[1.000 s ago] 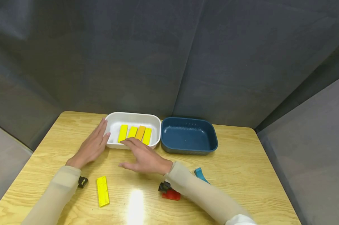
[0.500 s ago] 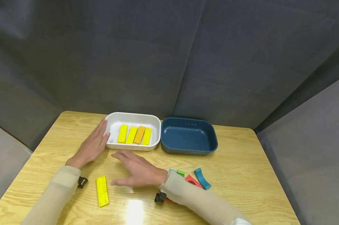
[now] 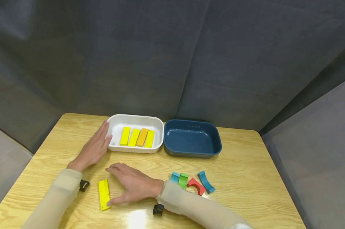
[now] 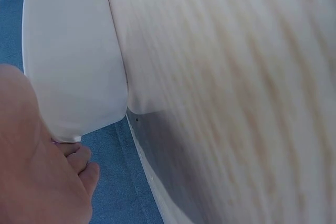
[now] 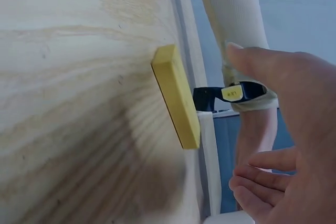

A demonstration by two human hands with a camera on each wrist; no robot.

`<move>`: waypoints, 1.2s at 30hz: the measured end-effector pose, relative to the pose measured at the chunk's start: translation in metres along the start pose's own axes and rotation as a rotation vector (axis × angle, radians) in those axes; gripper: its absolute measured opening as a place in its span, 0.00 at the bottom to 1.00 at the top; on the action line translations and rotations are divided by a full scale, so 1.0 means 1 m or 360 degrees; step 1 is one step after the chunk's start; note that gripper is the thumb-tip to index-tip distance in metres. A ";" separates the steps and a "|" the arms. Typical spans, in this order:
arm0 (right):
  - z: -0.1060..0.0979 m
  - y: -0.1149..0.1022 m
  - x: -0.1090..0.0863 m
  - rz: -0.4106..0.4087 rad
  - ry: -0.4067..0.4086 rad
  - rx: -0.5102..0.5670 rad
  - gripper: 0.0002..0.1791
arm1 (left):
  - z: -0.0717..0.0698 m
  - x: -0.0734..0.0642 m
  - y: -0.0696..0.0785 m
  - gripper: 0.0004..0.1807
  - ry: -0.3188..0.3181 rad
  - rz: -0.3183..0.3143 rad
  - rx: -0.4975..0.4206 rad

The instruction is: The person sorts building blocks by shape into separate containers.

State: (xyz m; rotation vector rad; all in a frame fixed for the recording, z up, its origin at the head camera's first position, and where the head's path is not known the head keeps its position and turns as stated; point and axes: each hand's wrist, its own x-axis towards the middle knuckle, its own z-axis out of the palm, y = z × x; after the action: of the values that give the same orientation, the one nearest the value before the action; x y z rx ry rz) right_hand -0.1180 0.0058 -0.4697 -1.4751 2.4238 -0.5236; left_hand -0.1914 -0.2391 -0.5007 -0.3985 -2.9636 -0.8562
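Note:
My left hand [image 3: 92, 148] rests its straight fingers along the left end of a white bin [image 3: 114, 136]. In the left wrist view the fingers meet the wall of that bin [image 4: 73, 56]. Several flat rectangular blocks lie inside it, all yellow except one orange block [image 3: 142, 137]. Another yellow block [image 3: 104, 190] lies alone on the table near the front left. Just right of it hovers my right hand [image 3: 135, 184], fingers spread from the thumb, which overlaps the block's near corner. The right wrist view shows a gap between the hand [image 5: 304, 124] and the yellow block [image 5: 176, 98].
A dark blue bin [image 3: 192, 140] stands against the white one's right side. Beyond my right forearm lie a blue arch block [image 3: 206, 183], a red arch block [image 3: 197, 186], a green block [image 3: 183, 180] and a light blue block [image 3: 174, 177]. A grey curtain [image 3: 149, 57] hangs behind.
My right hand has drawn back from above the white bin toward the lone yellow block, uncovering the arch blocks. The binned blocks shifted slightly at first. My left hand has stayed still.

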 end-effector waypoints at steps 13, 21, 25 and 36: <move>0.017 -0.007 0.009 0.0044 -0.0210 -0.0071 0.65 | -0.001 -0.001 -0.002 0.38 -0.0002 0.0005 0.0011; 0.024 -0.007 0.013 0.0029 -0.0249 -0.0151 0.67 | 0.001 -0.004 -0.003 0.39 0.0006 -0.0006 -0.0005; 0.024 -0.008 0.014 0.0024 -0.0252 -0.0167 0.66 | 0.001 -0.005 -0.002 0.39 -0.0007 -0.0015 -0.0004; 0.025 -0.009 0.018 0.0022 -0.0256 -0.0225 0.66 | -0.001 -0.002 0.000 0.38 -0.0006 -0.0005 -0.0002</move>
State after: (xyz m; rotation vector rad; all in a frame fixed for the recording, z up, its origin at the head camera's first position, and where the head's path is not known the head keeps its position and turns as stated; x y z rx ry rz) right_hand -0.1092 -0.0184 -0.4893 -1.4916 2.3842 -0.2245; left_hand -0.1891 -0.2397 -0.5002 -0.3965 -2.9681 -0.8585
